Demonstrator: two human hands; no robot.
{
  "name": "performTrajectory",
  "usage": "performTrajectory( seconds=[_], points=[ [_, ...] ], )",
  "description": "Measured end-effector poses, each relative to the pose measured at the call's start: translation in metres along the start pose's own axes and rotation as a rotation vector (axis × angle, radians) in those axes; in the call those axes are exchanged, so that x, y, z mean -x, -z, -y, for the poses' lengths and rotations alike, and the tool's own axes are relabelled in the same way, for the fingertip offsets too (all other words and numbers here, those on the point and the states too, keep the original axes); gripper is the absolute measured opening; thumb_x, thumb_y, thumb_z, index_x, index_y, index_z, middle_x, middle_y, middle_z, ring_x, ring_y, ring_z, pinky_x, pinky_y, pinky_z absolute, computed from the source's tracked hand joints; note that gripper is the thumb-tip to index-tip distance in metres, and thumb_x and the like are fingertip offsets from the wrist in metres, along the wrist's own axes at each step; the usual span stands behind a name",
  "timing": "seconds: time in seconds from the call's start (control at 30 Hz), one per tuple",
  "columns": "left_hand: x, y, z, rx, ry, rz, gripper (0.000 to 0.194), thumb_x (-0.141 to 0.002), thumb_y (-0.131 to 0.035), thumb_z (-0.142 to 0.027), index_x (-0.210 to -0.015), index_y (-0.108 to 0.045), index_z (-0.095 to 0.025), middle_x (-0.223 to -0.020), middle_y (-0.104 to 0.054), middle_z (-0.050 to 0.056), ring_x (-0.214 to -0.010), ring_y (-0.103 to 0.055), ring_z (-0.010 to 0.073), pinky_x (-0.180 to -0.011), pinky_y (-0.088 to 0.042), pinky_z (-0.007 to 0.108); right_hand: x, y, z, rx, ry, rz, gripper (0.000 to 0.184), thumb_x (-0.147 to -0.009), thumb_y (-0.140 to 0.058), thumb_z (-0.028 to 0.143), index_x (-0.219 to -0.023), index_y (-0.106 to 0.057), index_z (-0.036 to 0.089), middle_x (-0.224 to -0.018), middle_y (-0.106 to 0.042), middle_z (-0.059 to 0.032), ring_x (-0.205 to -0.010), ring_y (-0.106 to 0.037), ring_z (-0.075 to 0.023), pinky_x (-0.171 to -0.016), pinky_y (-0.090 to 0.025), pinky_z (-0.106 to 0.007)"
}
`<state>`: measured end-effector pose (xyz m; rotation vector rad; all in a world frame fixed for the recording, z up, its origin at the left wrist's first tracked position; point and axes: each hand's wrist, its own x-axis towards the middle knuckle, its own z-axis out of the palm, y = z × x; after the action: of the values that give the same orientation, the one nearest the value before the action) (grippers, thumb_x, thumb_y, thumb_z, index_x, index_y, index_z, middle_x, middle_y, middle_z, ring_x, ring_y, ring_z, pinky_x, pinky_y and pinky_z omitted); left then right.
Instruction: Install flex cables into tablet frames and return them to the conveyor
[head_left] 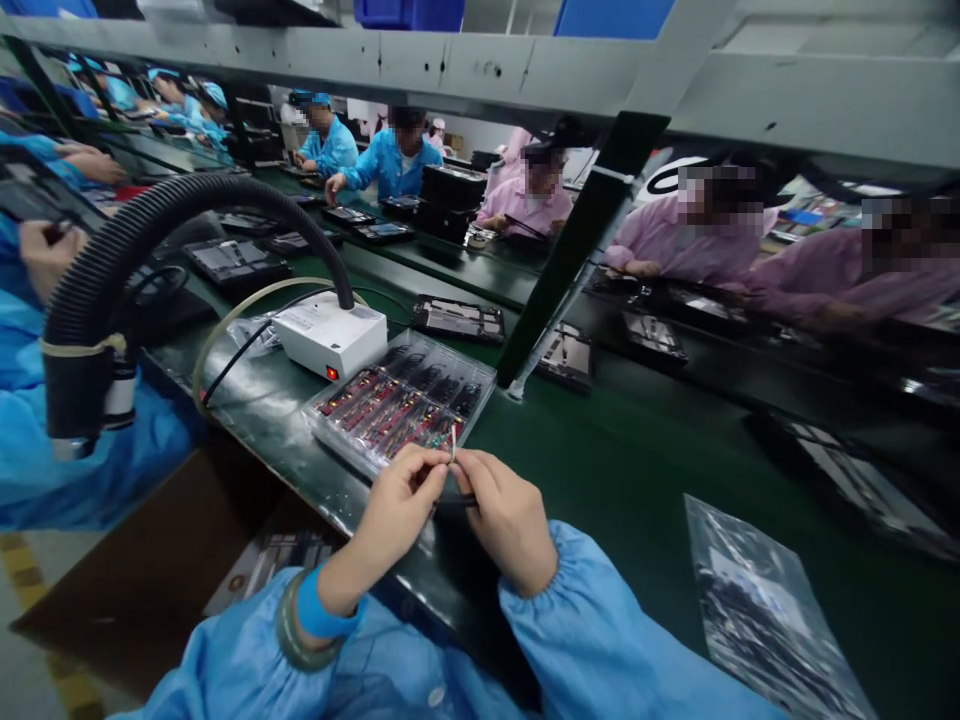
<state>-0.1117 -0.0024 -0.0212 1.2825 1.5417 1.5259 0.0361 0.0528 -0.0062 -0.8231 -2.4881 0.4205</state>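
The left hand (397,505) and right hand (514,508) pinch a slim pale strip (453,440) — light, I'd guess, easily bent — best held low.

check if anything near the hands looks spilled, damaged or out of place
Nothing stands out: the divided tray sits beside the white box, its small parts inside the compartments, and a clear bag lies on the bench at right. Fine damage would be too small to tell.
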Motion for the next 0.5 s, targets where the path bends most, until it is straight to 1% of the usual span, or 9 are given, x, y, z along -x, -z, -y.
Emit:
performTrajectory(
  seconds=[0.07, 0.17, 0.23, 0.3, 0.37, 0.4, 0.47, 0.5],
  points=[
    [0.006, 0.001, -0.001, -0.117, -0.118, -0.025, 0.017, -0.087, -0.055, -0.026, -0.090, -0.070, -0.019, -0.088, -0.063, 0.006, -0.082, -0.062, 0.0168, -0.078, -0.052, 0.030, 0.002, -0.003, 0.002, 0.047, 0.034, -0.008, 0.040, -0.100, -0.029, 0.031, -0.131, -0.055, 0.028, -0.121, -0.066, -0.0134, -0.107, -0.065, -0.0312, -0.085, -0.056, -0.046],
    [0.015, 0.002, -0.005, -0.271, -0.266, -0.004, 0.020, -0.090, -0.050, -0.019, -0.097, -0.069, -0.019, -0.087, -0.061, 0.006, -0.081, -0.060, 0.0161, -0.076, -0.051, 0.029, 0.005, -0.008, 0.008, 0.099, 0.037, -0.037, 0.038, -0.098, -0.034, 0.029, -0.124, -0.061, 0.022, -0.116, -0.068, -0.0172, -0.097, -0.068, -0.0327, -0.074, -0.058, -0.046],
    [0.019, 0.003, -0.007, -0.335, -0.319, 0.013, 0.023, -0.091, -0.047, -0.016, -0.099, -0.069, -0.019, -0.086, -0.059, 0.006, -0.079, -0.059, 0.0163, -0.074, -0.050, 0.029, 0.006, -0.009, 0.011, 0.123, 0.038, -0.066, 0.036, -0.097, -0.037, 0.027, -0.117, -0.065, 0.018, -0.110, -0.070, -0.0187, -0.089, -0.070, -0.0313, -0.070, -0.058, -0.044],
    [0.021, 0.006, -0.008, -0.339, -0.317, 0.033, 0.024, -0.091, -0.046, -0.016, -0.099, -0.069, -0.018, -0.086, -0.059, 0.006, -0.079, -0.058, 0.0165, -0.074, -0.049, 0.029, 0.006, -0.005, 0.011, 0.134, 0.046, -0.102, 0.033, -0.095, -0.039, 0.023, -0.108, -0.068, 0.015, -0.101, -0.072, -0.0173, -0.083, -0.070, -0.0285, -0.067, -0.057, -0.041],
    [0.022, 0.009, -0.006, -0.270, -0.229, 0.027, 0.021, -0.089, -0.049, -0.018, -0.096, -0.069, -0.018, -0.085, -0.060, 0.006, -0.079, -0.059, 0.0163, -0.074, -0.048, 0.029, 0.008, 0.004, 0.012, 0.087, 0.044, -0.215, 0.028, -0.093, -0.043, 0.020, -0.098, -0.070, 0.015, -0.089, -0.073, -0.0126, -0.077, -0.070, -0.0244, -0.066, -0.057, -0.036],
    [0.022, 0.011, -0.005, -0.203, -0.143, 0.010, 0.018, -0.088, -0.051, -0.020, -0.094, -0.068, -0.017, -0.083, -0.061, 0.006, -0.077, -0.060, 0.0161, -0.073, -0.048, 0.028, 0.009, 0.009, 0.014, 0.035, 0.010, -0.314, 0.024, -0.092, -0.046, 0.019, -0.093, -0.070, 0.016, -0.084, -0.073, -0.0095, -0.074, -0.070, -0.0219, -0.065, -0.056, -0.033],
    [0.023, 0.012, -0.001, -0.006, 0.077, -0.020, 0.013, -0.086, -0.056, -0.027, -0.089, -0.064, -0.017, -0.074, -0.063, 0.003, -0.070, -0.061, 0.0156, -0.068, -0.047, 0.027, 0.011, 0.017, 0.024, -0.109, -0.106, -0.534, 0.016, -0.090, -0.053, 0.020, -0.087, -0.069, 0.019, -0.078, -0.073, -0.0041, -0.068, -0.068, -0.0171, -0.059, -0.053, -0.027],
    [0.024, 0.010, 0.002, 0.128, 0.184, -0.012, 0.014, -0.085, -0.059, -0.030, -0.087, -0.062, -0.017, -0.069, -0.063, 0.002, -0.066, -0.061, 0.0152, -0.066, -0.046, 0.027, 0.010, 0.018, 0.033, -0.188, -0.148, -0.602, 0.014, -0.089, -0.055, 0.020, -0.087, -0.069, 0.021, -0.077, -0.072, -0.0026, -0.066, -0.068, -0.0157, -0.057, -0.052, -0.025]
  ],
)
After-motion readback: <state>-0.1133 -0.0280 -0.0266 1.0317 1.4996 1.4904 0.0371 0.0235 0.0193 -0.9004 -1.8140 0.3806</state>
